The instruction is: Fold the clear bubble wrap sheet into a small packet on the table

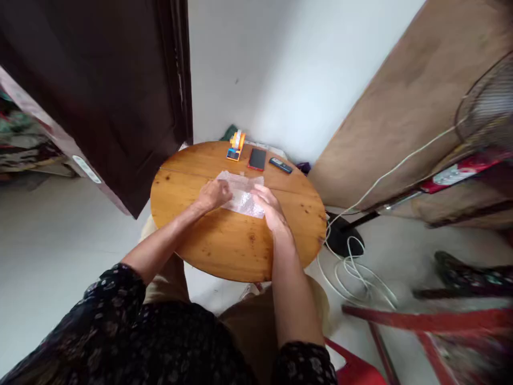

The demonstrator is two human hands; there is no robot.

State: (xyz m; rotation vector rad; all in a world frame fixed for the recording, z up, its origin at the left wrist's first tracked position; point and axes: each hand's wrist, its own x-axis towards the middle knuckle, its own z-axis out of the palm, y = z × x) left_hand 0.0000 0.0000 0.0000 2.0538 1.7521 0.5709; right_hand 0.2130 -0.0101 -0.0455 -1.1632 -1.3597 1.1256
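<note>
A clear sheet of plastic, which looks like bubble wrap [242, 201], lies on the round wooden table [224, 240] in front of me. My left hand [214, 194] is closed at the left edge of this sheet, its fingers curled. Over the right part of the sheet is my right hand [269, 205], fingers stretched out and slightly bent. Whether its fingertips touch the plastic is hard to make out. Beyond the sheet stand an orange tape dispenser [236, 142], a dark phone with a red edge [257, 159] and a black remote-like device [281, 165].
A white wall [256, 69] rises behind the table, with a dark door [100, 96] at the left. On the right are a fan [492, 101], a loose white cable [355, 264] on the floor and a red chair [425, 320].
</note>
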